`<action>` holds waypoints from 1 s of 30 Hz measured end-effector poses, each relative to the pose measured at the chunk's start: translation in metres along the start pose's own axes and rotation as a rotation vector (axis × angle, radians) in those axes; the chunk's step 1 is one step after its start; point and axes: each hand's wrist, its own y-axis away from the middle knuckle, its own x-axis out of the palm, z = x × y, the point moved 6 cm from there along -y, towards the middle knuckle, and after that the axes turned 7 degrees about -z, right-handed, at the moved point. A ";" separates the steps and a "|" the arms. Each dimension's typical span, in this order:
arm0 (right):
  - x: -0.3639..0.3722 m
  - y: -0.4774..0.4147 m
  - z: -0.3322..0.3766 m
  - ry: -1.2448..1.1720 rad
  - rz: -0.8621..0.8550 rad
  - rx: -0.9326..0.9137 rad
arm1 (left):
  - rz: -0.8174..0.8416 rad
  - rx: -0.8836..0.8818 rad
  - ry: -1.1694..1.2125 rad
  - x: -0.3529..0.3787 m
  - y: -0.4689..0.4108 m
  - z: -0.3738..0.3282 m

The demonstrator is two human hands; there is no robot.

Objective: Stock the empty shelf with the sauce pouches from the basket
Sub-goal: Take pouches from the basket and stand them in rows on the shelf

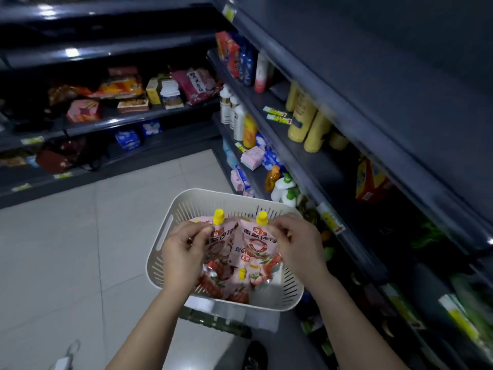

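You stand in a dim shop aisle with a pale tiled floor (80, 236) and dark shelves (354, 121). Your left hand (184, 252) pinches the top edge of a pink sauce pouch (222, 245), just beside its yellow screw cap (218, 216). Your right hand (296, 247) pinches the top corner of a second pink pouch (257, 248). The two are held upright, side by side between your hands, printed with red tomatoes. Below your hands, more pouches (226, 285) lie in a white slotted basket (186, 202). Beyond your right hand stand yellow bottles (302, 118).

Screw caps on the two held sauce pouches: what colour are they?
Yellow screw caps, on pink sauce pouches; the head view shows them best.
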 end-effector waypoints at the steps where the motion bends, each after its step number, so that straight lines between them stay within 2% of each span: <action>1: -0.011 0.003 0.007 -0.010 -0.042 -0.003 | 0.022 0.018 0.039 -0.002 0.000 -0.009; 14: -0.166 0.101 0.094 0.127 -0.529 -0.002 | 0.394 0.383 0.382 -0.022 0.027 -0.147; 18: -0.212 0.143 0.116 0.190 -0.678 -0.007 | 0.490 0.445 0.479 -0.018 0.052 -0.188; 21: -0.246 0.175 0.122 0.184 -0.770 0.055 | 0.582 0.483 0.553 -0.009 0.077 -0.216; 25: -0.287 0.215 0.127 0.153 -0.852 0.104 | 0.677 0.510 0.603 0.007 0.115 -0.253; 30: -0.342 0.259 0.127 0.231 -0.929 0.115 | 0.785 0.539 0.668 0.035 0.166 -0.299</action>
